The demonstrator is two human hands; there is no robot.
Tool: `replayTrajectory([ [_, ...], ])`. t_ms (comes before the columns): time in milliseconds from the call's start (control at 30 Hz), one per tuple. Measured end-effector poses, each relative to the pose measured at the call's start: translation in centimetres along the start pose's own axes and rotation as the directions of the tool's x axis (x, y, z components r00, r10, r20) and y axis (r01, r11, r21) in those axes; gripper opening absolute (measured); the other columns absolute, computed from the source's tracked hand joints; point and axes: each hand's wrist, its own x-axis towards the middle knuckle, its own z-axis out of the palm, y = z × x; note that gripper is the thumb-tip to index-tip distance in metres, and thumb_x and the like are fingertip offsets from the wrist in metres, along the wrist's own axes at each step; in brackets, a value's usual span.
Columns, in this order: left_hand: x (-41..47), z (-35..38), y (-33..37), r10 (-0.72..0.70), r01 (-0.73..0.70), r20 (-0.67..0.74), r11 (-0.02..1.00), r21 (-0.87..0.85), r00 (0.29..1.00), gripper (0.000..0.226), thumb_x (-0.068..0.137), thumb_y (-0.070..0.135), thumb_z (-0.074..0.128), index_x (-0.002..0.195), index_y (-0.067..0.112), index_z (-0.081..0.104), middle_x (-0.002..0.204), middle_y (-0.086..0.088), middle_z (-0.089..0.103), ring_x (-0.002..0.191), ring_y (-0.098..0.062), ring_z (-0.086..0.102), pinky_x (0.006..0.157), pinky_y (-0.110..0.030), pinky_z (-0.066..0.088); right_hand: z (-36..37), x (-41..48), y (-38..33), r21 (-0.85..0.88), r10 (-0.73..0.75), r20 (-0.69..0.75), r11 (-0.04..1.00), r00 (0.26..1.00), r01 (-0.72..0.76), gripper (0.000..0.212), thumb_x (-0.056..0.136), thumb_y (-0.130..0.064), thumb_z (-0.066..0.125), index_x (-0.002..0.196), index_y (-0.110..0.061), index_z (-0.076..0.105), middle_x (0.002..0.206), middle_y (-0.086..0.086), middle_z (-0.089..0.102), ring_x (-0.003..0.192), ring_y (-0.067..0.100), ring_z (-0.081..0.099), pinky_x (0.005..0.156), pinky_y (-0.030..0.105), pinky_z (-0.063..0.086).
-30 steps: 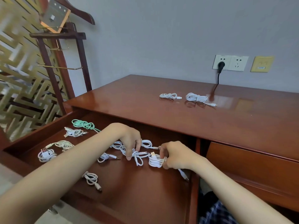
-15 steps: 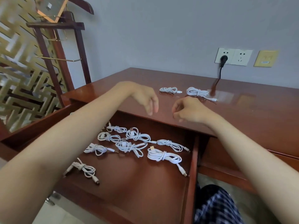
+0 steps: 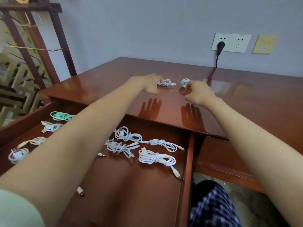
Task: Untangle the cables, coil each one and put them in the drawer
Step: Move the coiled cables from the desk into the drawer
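On the tabletop (image 3: 114, 76), the left cable (image 3: 167, 82) is met by the curled left hand (image 3: 151, 85), the right cable (image 3: 185, 82) by the curled right hand (image 3: 197, 94); whether either is gripped cannot be told. More coils (image 3: 155, 158) are held in the open drawer (image 3: 186, 177).

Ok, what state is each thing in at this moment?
Left drawer, open.
Right drawer, shut.
Drawer cables, coiled.
Left desk cable, coiled, on desk.
Right desk cable, coiled, on desk.
Left hand, at left desk cable, grip unclear.
Right hand, fingers curled by right desk cable, grip unclear.
Black plug, in socket.
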Motion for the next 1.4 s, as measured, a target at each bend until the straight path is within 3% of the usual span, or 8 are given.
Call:
replayTrajectory([
  [133,1.7,0.6,-0.5,-0.027,0.028,-0.043,0.999,0.032,0.999,0.063,0.089,0.014,0.053,0.145,0.013,0.025,0.146,-0.012,0.031,0.131,-0.032,0.035,0.103,-0.04,0.031,0.3,1.3,1.1,-0.037,0.027,-0.025,0.999,0.999,-0.028,0.036,0.084,-0.015,0.054,0.119,-0.005,0.053,0.122,0.021,0.047,0.116,0.038,0.044,0.094,0.038,0.039],
  [500,4.8,1.8,-1.3,-0.065,0.068,-0.037,0.995,0.077,0.997,0.056,0.092,0.018,0.048,0.143,0.017,0.026,0.141,-0.012,0.044,0.127,-0.033,0.042,0.104,-0.041,0.025,1.7,4.4,2.7,-0.082,0.054,0.085,0.996,0.995,-0.047,0.067,0.087,-0.015,0.055,0.144,-0.005,0.02,0.145,0.019,0.032,0.131,0.037,0.034,0.104,0.044,0.034],
  [833,3.8,1.7,-1.8,-0.032,0.028,-0.075,0.998,-0.051,0.997,0.037,0.092,0.031,0.057,0.125,0.015,0.053,0.121,-0.013,0.043,0.113,-0.031,0.047,0.09,-0.036,0.037,1.3,5.3,2.1,-0.272,0.106,-0.009,0.957,0.994,-0.104,0.04,0.09,-0.01,0.051,0.126,0.004,0.04,0.133,0.022,0.035,0.125,0.037,0.033,0.098,0.042,0.034],
  [967,2.3,1.1,-2.5,0.01,-0.011,-0.032,1.0,-0.028,0.999,0.039,0.087,0.035,0.063,0.12,0.014,0.057,0.122,-0.007,0.05,0.112,-0.026,0.049,0.085,-0.032,0.036,1.2,4.8,2.1,-0.195,0.092,0.017,0.977,0.996,-0.087,0.032,0.09,-0.003,0.045,0.12,0.003,0.036,0.125,0.025,0.049,0.115,0.04,0.048,0.089,0.043,0.038],
  [1100,0.1,0.5,-3.9,0.021,-0.013,0.043,0.984,-0.175,0.999,0.037,0.083,0.028,0.069,0.114,0.011,0.061,0.111,-0.006,0.059,0.099,-0.02,0.053,0.077,-0.024,0.036,1.0,4.1,2.0,-0.201,0.033,0.006,0.979,0.999,-0.031,0.033,0.09,-0.011,0.052,0.119,0.003,0.046,0.123,0.022,0.049,0.117,0.039,0.043,0.088,0.042,0.04],
  [1200,-1.4,0.2,-4.5,0.019,-0.005,0.063,0.978,-0.207,0.998,0.038,0.081,0.029,0.071,0.112,0.011,0.062,0.1,-0.001,0.057,0.093,-0.016,0.051,0.076,-0.023,0.035,0.6,3.7,1.3,-0.174,0.003,0.021,0.985,1.0,0.001,0.026,0.087,-0.024,0.062,0.097,0.0,0.059,0.111,0.021,0.054,0.106,0.036,0.05,0.075,0.036,0.041],
  [1300,-2.9,0.2,-4.6,0.019,-0.002,0.075,0.974,-0.225,0.997,0.039,0.08,0.033,0.072,0.112,0.012,0.062,0.099,0.001,0.057,0.094,-0.016,0.052,0.079,-0.024,0.036,0.1,2.7,-0.1,-0.164,-0.005,0.019,0.986,1.0,0.008,0.025,0.085,-0.024,0.063,0.072,-0.006,0.05,0.101,0.021,0.059,0.094,0.035,0.057,0.065,0.03,0.035],
  [1400,-4.8,0.3,-4.1,0.02,-0.002,0.06,0.96,-0.279,0.998,0.042,0.08,0.035,0.071,0.115,0.013,0.061,0.1,0.002,0.057,0.095,-0.014,0.052,0.08,-0.022,0.035,0.3,1.6,-1.2,-0.169,0.019,0.043,0.986,0.999,-0.011,0.016,0.085,-0.015,0.059,0.092,-0.003,0.051,0.111,0.022,0.056,0.104,0.036,0.055,0.069,0.032,0.035],
])
